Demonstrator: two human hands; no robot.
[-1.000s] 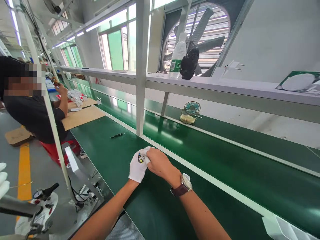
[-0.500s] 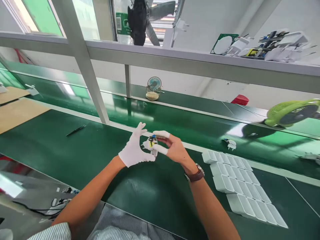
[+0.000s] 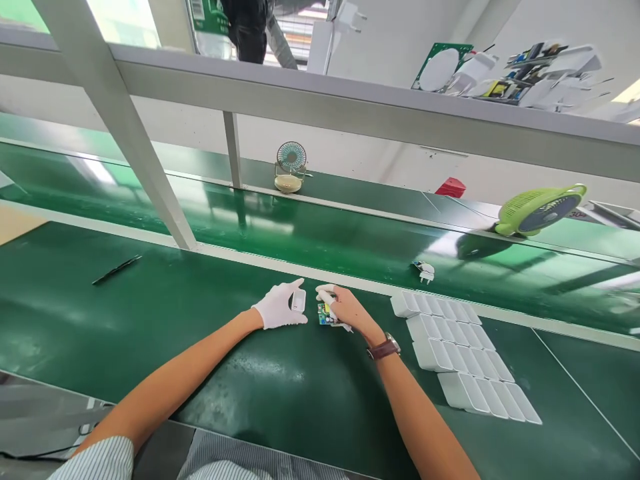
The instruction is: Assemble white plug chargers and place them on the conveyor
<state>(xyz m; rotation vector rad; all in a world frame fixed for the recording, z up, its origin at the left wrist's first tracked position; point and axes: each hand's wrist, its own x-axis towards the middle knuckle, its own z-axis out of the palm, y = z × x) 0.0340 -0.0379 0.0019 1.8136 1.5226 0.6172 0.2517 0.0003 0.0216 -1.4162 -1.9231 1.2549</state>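
My left hand (image 3: 278, 307), in a white glove, is closed around a small white plastic charger housing (image 3: 299, 301), whose hollow side faces up. Just to its right, my right hand (image 3: 346, 308) has white covers on some fingers and grips a small circuit board (image 3: 325, 314) with green, yellow and blue parts. A white plug piece (image 3: 345, 326) with prongs shows under that hand, partly hidden by the fingers. Both hands are low over the green tabletop, with a narrow gap between the housing and the board.
White housings (image 3: 463, 347) lie in several rows at the right. A black pen-like tool (image 3: 117, 269) lies at the left. Beyond the pale ledge are a plug with its board (image 3: 425, 271), a green fan (image 3: 540, 210) and a small fan (image 3: 291, 160). A slanted metal post (image 3: 130, 140) stands at the left.
The board and the housing were close together between my hands; now they are apart, one in each hand. Both hands are lower over the table. The camera view has shifted right.
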